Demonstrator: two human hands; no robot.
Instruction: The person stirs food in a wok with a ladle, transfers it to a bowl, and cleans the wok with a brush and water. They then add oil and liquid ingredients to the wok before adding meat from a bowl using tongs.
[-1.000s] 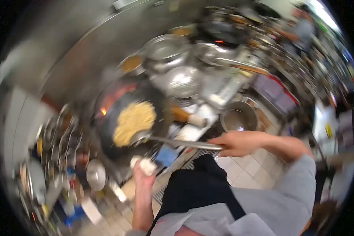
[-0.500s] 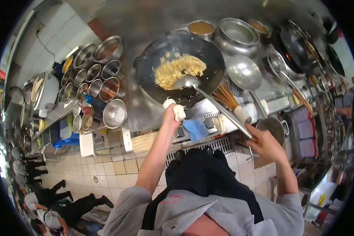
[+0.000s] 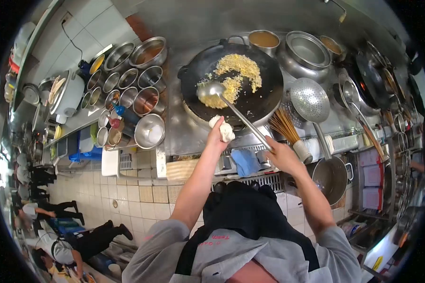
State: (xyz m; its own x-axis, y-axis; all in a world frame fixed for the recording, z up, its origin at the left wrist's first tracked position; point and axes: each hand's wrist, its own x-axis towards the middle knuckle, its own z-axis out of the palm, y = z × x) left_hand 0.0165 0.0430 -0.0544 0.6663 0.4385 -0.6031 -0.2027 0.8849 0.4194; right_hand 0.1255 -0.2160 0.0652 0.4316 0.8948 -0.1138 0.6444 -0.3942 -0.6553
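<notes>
A black wok point(image 3: 264, 99) sits on the steel stove, holding yellow fried rice point(image 3: 236, 75). My left hand point(image 3: 218, 137) grips the wok's near rim through a white cloth point(image 3: 225, 131). My right hand point(image 3: 281, 155) is closed on the long handle of a steel ladle point(image 3: 211, 90), whose bowl rests in the rice at the wok's left side.
Several steel seasoning bowls point(image 3: 127, 89) crowd the counter left of the wok. A perforated skimmer point(image 3: 310, 100), a bamboo brush point(image 3: 288, 129), pots point(image 3: 307, 47) and a second wok point(image 3: 373, 80) lie to the right. A blue rag point(image 3: 244, 162) hangs at the stove front. People stand at bottom left point(image 3: 56, 236).
The view steadied over the stove. The ladle's bowl slid left through the rice, and my right hand moved up the handle, closer to the wok. The rice has spread further back.
</notes>
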